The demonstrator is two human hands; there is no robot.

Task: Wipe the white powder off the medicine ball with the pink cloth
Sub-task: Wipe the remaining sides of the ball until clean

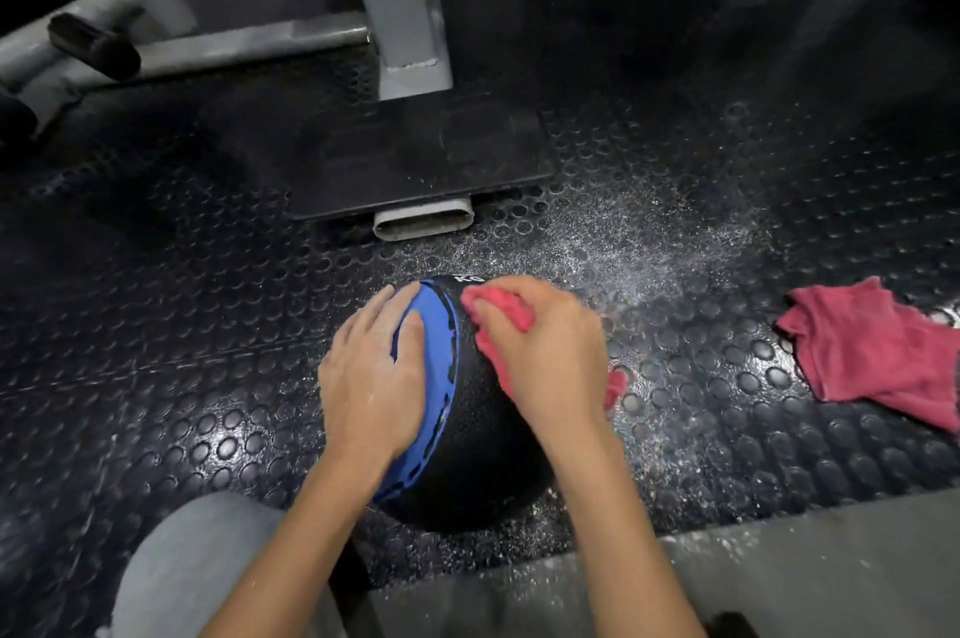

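Medicine ball, black rubber with blue band (480, 440), on studded black rubber floor (182, 377) | left hand (371, 377) flat, open, steadying blue side | right hand (545, 351) closed on crumpled pink cloth (498, 320), pressed to top | risk: ball rolls under wiping pressure; floor powder (623, 242) re-soils it.

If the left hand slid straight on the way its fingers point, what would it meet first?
The left hand lies flat on the medicine ball, fingers pointing up and slightly right. It would probably ride over the blue band, then off the top toward the powdered floor.
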